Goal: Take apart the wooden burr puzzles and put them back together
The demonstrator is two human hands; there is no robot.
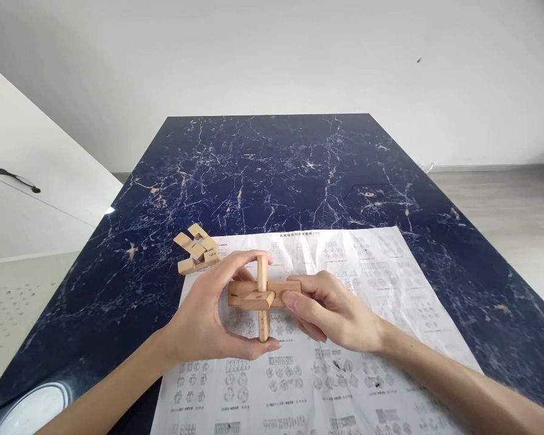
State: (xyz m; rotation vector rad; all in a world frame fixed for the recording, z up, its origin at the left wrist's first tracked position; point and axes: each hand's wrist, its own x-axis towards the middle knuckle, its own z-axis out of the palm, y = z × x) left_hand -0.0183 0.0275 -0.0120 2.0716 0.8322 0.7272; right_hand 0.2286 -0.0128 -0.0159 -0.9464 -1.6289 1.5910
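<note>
One wooden cross is held over the paper, left hand spanning the stick end to end, right hand pinching the long block. I'd go light and square so nothing binds.

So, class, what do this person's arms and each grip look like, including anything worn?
The left grip and right grip are bare human hands, no gloves or rings visible. The left forearm and right forearm show no sleeves, watch or bracelet.
</note>
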